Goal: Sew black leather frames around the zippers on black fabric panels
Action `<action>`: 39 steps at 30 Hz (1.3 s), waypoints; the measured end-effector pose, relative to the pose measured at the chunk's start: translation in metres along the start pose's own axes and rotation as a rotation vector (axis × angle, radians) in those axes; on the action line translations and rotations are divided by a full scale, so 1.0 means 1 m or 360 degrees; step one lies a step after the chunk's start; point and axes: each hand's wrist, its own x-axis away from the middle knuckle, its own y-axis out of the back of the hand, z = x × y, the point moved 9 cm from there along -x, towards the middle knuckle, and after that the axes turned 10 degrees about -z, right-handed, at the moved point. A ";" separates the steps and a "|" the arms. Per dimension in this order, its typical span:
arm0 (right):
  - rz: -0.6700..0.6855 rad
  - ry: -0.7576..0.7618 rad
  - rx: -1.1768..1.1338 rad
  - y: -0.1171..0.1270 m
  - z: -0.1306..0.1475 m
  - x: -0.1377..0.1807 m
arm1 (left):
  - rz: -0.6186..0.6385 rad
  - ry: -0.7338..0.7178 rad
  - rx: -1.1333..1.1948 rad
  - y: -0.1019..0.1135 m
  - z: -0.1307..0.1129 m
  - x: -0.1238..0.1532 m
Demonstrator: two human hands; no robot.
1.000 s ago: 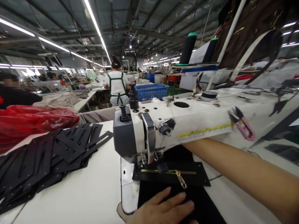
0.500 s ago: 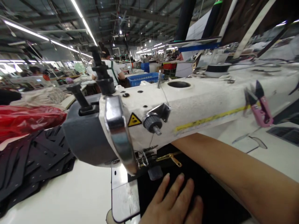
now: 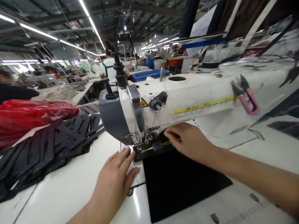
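Observation:
A black fabric piece [image 3: 177,183] lies flat on the machine bed, with a gold-toothed zipper [image 3: 147,149] along its far edge. The zipper runs under the presser foot of a white sewing machine [image 3: 201,90]. My left hand [image 3: 116,174] rests palm down left of the needle area, fingers stretched, their tips beside the left end of the zipper strip. At the zipper's right end, under the machine arm, my right hand [image 3: 187,138] is closed with fingers curled in a pinch on it. The zipper's slider is hidden, apparently behind these fingers.
Black strap-like pieces [image 3: 53,143] are heaped on the left, beside a red plastic bag [image 3: 35,118]. Pink thread snips [image 3: 249,99] cling to the machine arm. A blue crate [image 3: 149,74] stands behind. A person [image 3: 108,67] sits further back.
My left hand has moved left, off the fabric to beside the zipper's end. My right hand has come out from behind the machine arm to the zipper. The view has shifted.

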 end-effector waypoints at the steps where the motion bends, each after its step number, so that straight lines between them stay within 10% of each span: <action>1: 0.0039 0.0079 -0.0056 -0.004 0.014 0.004 | -0.0001 -0.0038 -0.0006 -0.004 0.001 -0.001; 6: 0.0160 0.0255 -0.0264 -0.031 0.061 0.025 | -0.0072 -0.0028 0.0121 -0.012 0.003 -0.002; 39: 0.0292 0.0103 -0.0409 -0.053 0.059 0.016 | -0.0252 -0.0040 0.0200 -0.011 0.008 -0.011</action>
